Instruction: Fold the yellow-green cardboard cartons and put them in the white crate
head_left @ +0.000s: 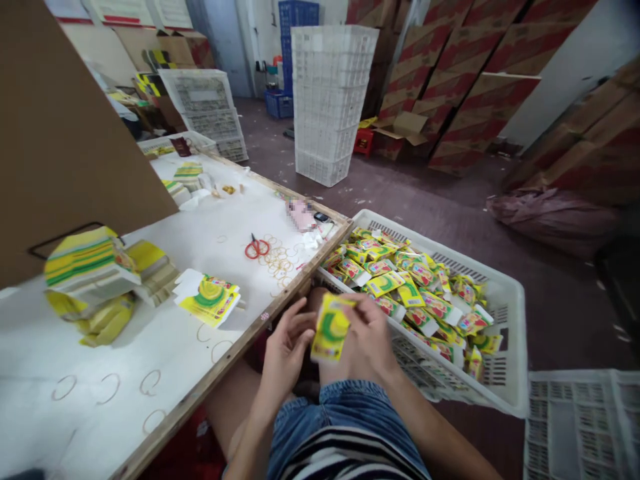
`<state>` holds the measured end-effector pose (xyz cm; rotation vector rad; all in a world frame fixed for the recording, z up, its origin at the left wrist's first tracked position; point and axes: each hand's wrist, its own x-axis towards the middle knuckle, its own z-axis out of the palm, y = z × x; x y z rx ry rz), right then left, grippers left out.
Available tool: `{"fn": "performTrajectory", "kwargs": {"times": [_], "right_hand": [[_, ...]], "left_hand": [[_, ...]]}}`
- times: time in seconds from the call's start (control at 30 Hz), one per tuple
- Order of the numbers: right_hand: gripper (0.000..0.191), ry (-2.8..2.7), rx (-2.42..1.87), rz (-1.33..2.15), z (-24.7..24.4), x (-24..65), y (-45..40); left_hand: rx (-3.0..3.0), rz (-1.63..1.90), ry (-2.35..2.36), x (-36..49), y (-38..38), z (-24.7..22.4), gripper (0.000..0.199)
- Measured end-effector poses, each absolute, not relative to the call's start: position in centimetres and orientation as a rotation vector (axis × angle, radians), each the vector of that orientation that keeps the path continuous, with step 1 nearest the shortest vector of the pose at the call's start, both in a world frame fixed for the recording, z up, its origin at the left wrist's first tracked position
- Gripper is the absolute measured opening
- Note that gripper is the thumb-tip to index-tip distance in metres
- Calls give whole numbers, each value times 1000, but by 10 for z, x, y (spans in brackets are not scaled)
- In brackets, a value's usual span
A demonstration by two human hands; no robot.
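A small yellow-and-green printed carton [331, 330] is held over my lap. My right hand [370, 327] grips it along its right side, with the fingers closed on its upper edge. Close to the carton's left edge is my left hand [290, 340], its fingers apart and slightly bent; I cannot tell whether its thumb touches the carton. On the white table to the left lies a small pile of flat cartons [209, 298]. Beside my right arm, a white plastic crate [517, 347] holds many filled yellow cartons [420, 283].
Bundled flat cartons [93, 263] sit on the table [185, 373], with red-handled scissors [257, 249] and loose rubber bands [277, 261] farther back. White crates [327, 100] stand stacked on the floor. Cardboard boxes [450, 87] line the back wall. Another crate [580, 420] is at lower right.
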<state>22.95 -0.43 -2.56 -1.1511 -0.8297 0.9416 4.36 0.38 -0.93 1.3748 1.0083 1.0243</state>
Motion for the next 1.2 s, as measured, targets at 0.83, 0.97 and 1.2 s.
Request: {"fn": "performTrajectory", "kwargs": {"times": [0.83,0.97,1.2], "right_hand": [[18,-1632,-1341,756,-23,46,106],[9,-1490,-1322,764,-21,57,104],[32,-901,-886,1481,-16,89,68]], "left_hand": [[1993,987,2013,-68,42,-32,42],[1853,1290,1989,-56,37,-16,57],[1089,1652,1385,-37,22,12,55]]}}
